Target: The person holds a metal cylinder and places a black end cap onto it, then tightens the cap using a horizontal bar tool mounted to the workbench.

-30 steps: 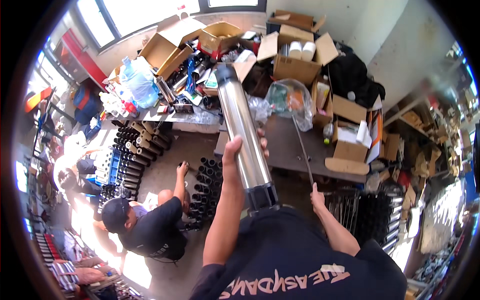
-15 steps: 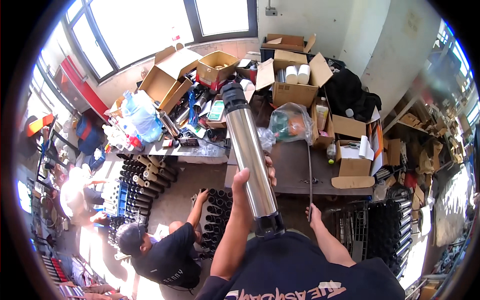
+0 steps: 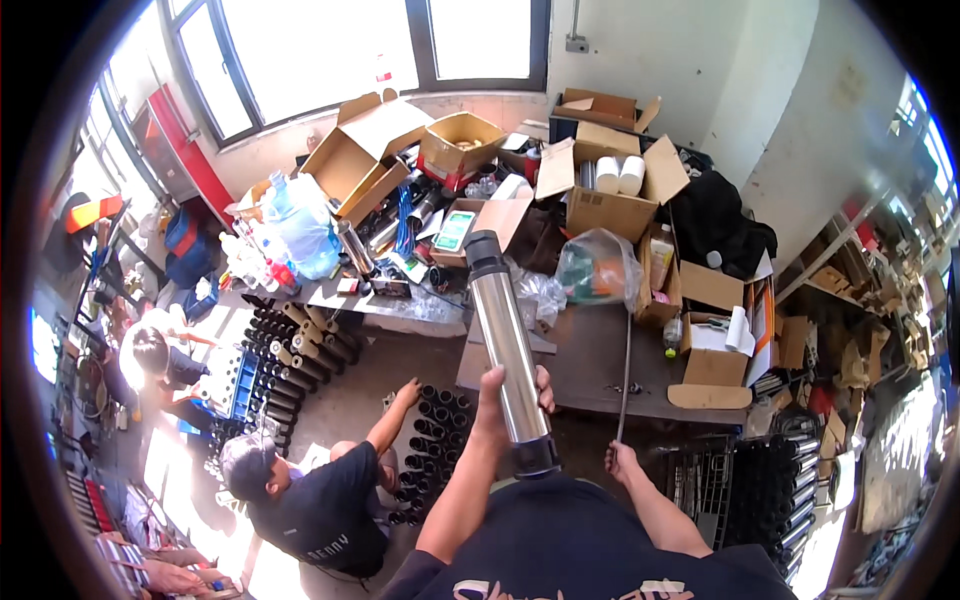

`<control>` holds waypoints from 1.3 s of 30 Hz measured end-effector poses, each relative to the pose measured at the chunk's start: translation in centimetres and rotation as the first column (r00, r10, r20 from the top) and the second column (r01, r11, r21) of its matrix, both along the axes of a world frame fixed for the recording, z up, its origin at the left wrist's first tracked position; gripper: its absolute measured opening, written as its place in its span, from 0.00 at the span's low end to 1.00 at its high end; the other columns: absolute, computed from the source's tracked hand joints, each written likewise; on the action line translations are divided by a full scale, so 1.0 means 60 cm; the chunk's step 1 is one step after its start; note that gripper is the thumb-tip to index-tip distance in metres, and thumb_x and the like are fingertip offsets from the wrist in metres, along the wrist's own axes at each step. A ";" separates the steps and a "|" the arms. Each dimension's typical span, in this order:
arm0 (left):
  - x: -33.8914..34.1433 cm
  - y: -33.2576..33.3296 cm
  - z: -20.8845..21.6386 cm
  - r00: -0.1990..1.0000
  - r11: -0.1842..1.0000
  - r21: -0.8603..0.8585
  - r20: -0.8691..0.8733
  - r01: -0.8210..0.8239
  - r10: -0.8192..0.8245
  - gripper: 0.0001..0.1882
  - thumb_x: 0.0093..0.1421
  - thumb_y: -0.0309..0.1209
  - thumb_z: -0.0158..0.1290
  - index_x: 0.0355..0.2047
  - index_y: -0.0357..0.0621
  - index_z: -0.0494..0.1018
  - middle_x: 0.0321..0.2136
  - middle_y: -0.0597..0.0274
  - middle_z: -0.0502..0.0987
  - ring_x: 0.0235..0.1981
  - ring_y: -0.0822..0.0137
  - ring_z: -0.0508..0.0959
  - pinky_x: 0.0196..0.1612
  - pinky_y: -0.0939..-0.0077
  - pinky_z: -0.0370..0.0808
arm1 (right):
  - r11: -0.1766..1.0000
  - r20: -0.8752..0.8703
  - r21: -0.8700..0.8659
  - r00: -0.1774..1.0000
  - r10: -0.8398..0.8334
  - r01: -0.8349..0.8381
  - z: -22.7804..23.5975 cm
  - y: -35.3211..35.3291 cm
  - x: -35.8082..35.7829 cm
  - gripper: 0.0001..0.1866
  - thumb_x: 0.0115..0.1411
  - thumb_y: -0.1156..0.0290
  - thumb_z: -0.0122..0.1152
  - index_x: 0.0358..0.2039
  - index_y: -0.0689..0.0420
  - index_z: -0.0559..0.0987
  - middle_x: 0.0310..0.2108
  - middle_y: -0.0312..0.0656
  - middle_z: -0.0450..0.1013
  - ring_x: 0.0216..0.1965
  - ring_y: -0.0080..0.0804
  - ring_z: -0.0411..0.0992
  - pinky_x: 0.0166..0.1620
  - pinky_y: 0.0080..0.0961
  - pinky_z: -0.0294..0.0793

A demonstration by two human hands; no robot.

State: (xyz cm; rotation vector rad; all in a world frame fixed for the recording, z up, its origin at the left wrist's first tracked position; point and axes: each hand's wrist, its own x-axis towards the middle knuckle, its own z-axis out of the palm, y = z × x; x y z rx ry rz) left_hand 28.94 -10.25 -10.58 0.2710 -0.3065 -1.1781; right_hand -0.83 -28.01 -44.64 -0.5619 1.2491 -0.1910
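Note:
My left hand [image 3: 490, 408] is wrapped round the lower half of a shiny metal tube [image 3: 503, 325] with black end pieces. The tube is slanted in front of my chest, its upper end leaning a little left and away from me. Lower right, my right hand [image 3: 622, 462] is closed on the near end of a thin, long dark rod [image 3: 627, 375]. The rod's far end reaches over the workbench [image 3: 590, 345], close to a clear plastic bag [image 3: 598, 268] with green and orange things inside. Tube and rod are apart.
Open cardboard boxes [image 3: 612, 212], bottles and loose parts crowd the bench. A co-worker [image 3: 310, 510] squats at left, one hand at rows of black tubes [image 3: 435, 440]; another person [image 3: 155, 360] is farther left. Metal tubes [image 3: 800, 500] stand in a rack at lower right.
The upper end of the metal tube has come lower in the view. The whole scene has shifted rightward and slightly down. Both hands keep their hold.

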 end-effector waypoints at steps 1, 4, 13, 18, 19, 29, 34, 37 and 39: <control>-0.002 -0.002 -0.001 0.996 0.995 -0.094 -0.090 0.016 -0.025 0.45 0.60 0.57 0.53 0.72 0.60 0.48 0.34 0.54 0.70 0.28 0.60 0.76 0.34 0.61 0.79 | 1.000 0.047 -0.015 0.999 -0.022 0.023 -0.011 -0.007 -0.003 0.12 0.69 0.53 0.52 0.38 0.48 0.71 0.28 0.37 0.73 0.25 0.31 0.72 0.26 0.29 0.69; -0.004 0.003 0.013 0.997 0.996 -0.085 -0.083 -0.009 0.002 0.44 0.62 0.57 0.51 0.72 0.59 0.46 0.33 0.55 0.68 0.27 0.61 0.74 0.34 0.62 0.78 | 0.999 -0.060 -0.006 0.997 -0.050 0.050 0.026 -0.013 0.030 0.13 0.67 0.54 0.55 0.42 0.49 0.71 0.32 0.38 0.74 0.31 0.35 0.77 0.27 0.30 0.72; 0.010 0.021 0.097 0.958 0.893 0.374 0.230 -0.252 0.174 0.33 0.69 0.61 0.39 0.44 0.39 0.70 0.31 0.53 0.77 0.27 0.59 0.80 0.30 0.62 0.82 | 0.951 -0.335 -0.217 0.932 0.139 -0.219 0.007 0.013 -0.042 0.29 0.62 0.42 0.61 0.50 0.53 0.71 0.33 0.36 0.72 0.26 0.26 0.75 0.21 0.24 0.71; 0.013 0.025 0.105 0.935 0.896 0.317 0.273 -0.310 0.227 0.32 0.69 0.60 0.39 0.44 0.39 0.69 0.31 0.52 0.77 0.27 0.58 0.80 0.31 0.61 0.82 | 0.970 -0.384 -0.175 0.918 0.093 -0.171 -0.030 0.061 -0.120 0.37 0.60 0.38 0.61 0.54 0.58 0.69 0.37 0.41 0.74 0.26 0.30 0.74 0.22 0.26 0.70; 0.011 0.025 0.115 0.917 0.867 0.352 0.316 -0.353 0.245 0.31 0.70 0.58 0.38 0.44 0.39 0.69 0.29 0.52 0.77 0.26 0.58 0.80 0.30 0.61 0.82 | 0.966 -0.387 -0.161 0.914 0.126 -0.202 -0.040 0.063 -0.135 0.36 0.60 0.38 0.60 0.53 0.58 0.69 0.35 0.41 0.74 0.25 0.30 0.74 0.21 0.27 0.69; 0.000 0.019 0.106 0.969 0.939 0.271 0.179 -0.213 0.168 0.31 0.68 0.60 0.40 0.47 0.42 0.69 0.33 0.51 0.77 0.28 0.58 0.79 0.30 0.63 0.81 | 0.804 -0.526 -0.331 0.804 0.278 -0.494 -0.016 0.095 -0.136 0.27 0.64 0.46 0.61 0.44 0.60 0.75 0.27 0.39 0.75 0.22 0.24 0.72 0.20 0.22 0.67; -0.007 0.021 0.134 0.793 0.847 0.315 0.580 -0.428 0.185 0.27 0.72 0.51 0.40 0.56 0.41 0.63 0.36 0.49 0.78 0.34 0.59 0.83 0.31 0.64 0.83 | 0.721 -0.535 -0.423 0.793 0.290 -0.549 -0.022 0.090 -0.123 0.28 0.64 0.49 0.63 0.47 0.64 0.76 0.32 0.41 0.78 0.27 0.26 0.75 0.31 0.25 0.76; -0.015 0.025 0.112 0.924 0.925 0.135 0.207 -0.354 0.323 0.33 0.70 0.54 0.43 0.64 0.42 0.57 0.41 0.47 0.77 0.40 0.54 0.82 0.35 0.62 0.85 | 0.629 -0.604 -0.424 0.721 0.340 -0.651 0.015 0.098 -0.101 0.29 0.62 0.47 0.61 0.46 0.64 0.77 0.35 0.47 0.80 0.31 0.33 0.80 0.39 0.30 0.79; 0.012 0.013 0.018 0.984 0.995 -0.093 -0.175 0.029 -0.045 0.36 0.65 0.62 0.46 0.58 0.43 0.64 0.39 0.49 0.76 0.35 0.55 0.80 0.36 0.57 0.84 | 0.554 -0.640 -0.437 0.678 0.361 -0.708 0.011 0.105 -0.108 0.27 0.63 0.50 0.62 0.46 0.64 0.77 0.33 0.44 0.79 0.32 0.31 0.78 0.37 0.29 0.78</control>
